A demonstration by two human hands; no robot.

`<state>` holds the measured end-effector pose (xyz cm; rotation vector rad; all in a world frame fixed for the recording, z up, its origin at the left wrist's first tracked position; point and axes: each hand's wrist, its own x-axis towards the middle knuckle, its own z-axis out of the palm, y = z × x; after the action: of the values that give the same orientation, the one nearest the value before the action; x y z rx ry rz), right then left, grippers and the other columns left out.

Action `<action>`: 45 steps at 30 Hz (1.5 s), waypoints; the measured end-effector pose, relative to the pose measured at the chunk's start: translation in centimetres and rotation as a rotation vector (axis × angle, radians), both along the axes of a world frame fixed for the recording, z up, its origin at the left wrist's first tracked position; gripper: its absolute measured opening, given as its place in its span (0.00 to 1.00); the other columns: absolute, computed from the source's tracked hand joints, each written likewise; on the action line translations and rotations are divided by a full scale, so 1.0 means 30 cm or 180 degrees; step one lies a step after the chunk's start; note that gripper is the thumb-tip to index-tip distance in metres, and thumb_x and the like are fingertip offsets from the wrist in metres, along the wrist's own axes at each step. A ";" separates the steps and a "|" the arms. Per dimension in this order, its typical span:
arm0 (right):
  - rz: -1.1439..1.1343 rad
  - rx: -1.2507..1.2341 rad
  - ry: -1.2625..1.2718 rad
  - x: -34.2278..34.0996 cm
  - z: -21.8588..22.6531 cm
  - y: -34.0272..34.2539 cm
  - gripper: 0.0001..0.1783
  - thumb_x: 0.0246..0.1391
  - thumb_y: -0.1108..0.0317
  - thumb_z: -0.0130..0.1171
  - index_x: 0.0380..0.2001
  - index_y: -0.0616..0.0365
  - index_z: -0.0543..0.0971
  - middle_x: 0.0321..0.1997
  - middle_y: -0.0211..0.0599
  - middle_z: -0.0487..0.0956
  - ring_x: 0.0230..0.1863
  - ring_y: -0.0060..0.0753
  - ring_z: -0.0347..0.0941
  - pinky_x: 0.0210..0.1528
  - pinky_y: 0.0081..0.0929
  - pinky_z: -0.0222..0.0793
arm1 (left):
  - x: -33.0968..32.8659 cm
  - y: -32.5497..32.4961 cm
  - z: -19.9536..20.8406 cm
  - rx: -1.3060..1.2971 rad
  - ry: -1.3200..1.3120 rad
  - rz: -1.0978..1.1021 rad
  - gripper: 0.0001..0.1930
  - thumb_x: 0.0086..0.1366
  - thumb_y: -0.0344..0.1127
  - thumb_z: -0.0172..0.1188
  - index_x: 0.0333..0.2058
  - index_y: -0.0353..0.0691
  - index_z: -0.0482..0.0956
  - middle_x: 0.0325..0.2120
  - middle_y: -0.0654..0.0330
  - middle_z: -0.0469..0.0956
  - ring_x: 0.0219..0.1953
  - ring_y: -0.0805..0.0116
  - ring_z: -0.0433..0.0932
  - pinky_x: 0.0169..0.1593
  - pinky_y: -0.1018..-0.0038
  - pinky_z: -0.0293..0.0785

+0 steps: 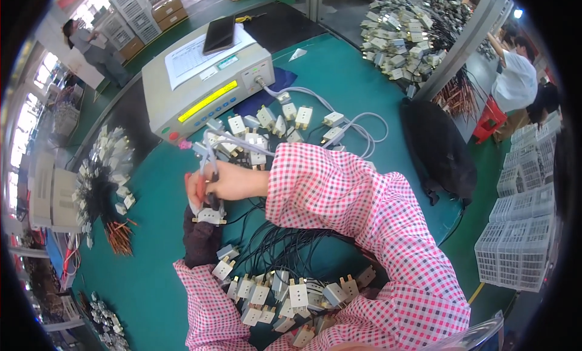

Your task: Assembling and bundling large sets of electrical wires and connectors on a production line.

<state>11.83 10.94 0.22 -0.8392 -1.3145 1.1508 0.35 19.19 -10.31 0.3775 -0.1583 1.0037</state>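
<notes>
My right arm reaches across to the left, and my bare right hand [233,182] is closed around red and black test probes [211,195] with grey leads running up from them. The probes meet a white plug [210,216] with metal pins. Below it my left hand [202,237], in a dark glove, holds that plug; its fingers are partly hidden. White plugs on black cords [298,294] lie heaped between my forearms. More white plugs [237,125] lie in front of a tester [209,87] with a lit yellow display, from which a grey cable [315,96] runs.
On the tester lie a paper sheet [188,60] and a phone [219,34]. Bundled plugs [100,169] lie left, a large heap [406,38] far right. A black bag [439,151] rests right, near white crates [515,248]. People [515,78] stand further off.
</notes>
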 end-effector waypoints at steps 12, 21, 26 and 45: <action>-0.0782 0.0023 0.1573 0.226 0.039 0.043 0.07 0.45 0.80 0.47 0.24 0.60 0.75 0.27 0.32 0.72 0.14 0.17 0.59 0.13 0.09 0.48 | -0.225 -0.245 0.531 0.5181 0.1827 -0.3019 0.16 0.61 0.33 0.55 0.46 0.33 0.73 0.52 0.47 0.69 0.57 0.54 0.65 0.64 0.54 0.45; -0.0680 0.0542 0.0790 0.164 0.000 0.058 0.09 0.42 0.84 0.44 0.20 0.62 0.74 0.30 0.33 0.75 0.35 0.24 0.69 0.38 0.20 0.63 | -0.097 -0.044 0.295 0.5044 0.6021 0.1914 0.26 0.52 0.45 0.62 0.49 0.44 0.69 0.43 0.50 0.73 0.46 0.55 0.72 0.48 0.64 0.69; -0.0711 0.0328 0.0514 0.178 -0.008 0.057 0.09 0.41 0.85 0.45 0.19 0.62 0.73 0.32 0.34 0.76 0.36 0.26 0.69 0.38 0.20 0.63 | -0.259 -0.083 0.256 0.1374 0.3970 0.0472 0.25 0.47 0.30 0.65 0.46 0.37 0.70 0.36 0.59 0.75 0.39 0.67 0.74 0.43 0.71 0.73; 0.0686 -0.0491 -0.0121 0.051 0.033 0.017 0.06 0.43 0.73 0.56 0.27 0.62 0.79 0.30 0.33 0.74 0.27 0.19 0.66 0.25 0.14 0.58 | -0.280 -0.047 0.274 0.1362 0.3396 -0.1395 0.24 0.49 0.25 0.65 0.47 0.36 0.72 0.41 0.58 0.77 0.45 0.67 0.74 0.53 0.71 0.67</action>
<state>13.37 11.45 1.20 -0.8490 -1.3854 1.4263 -8.06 17.79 -2.07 1.1633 0.5028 0.2338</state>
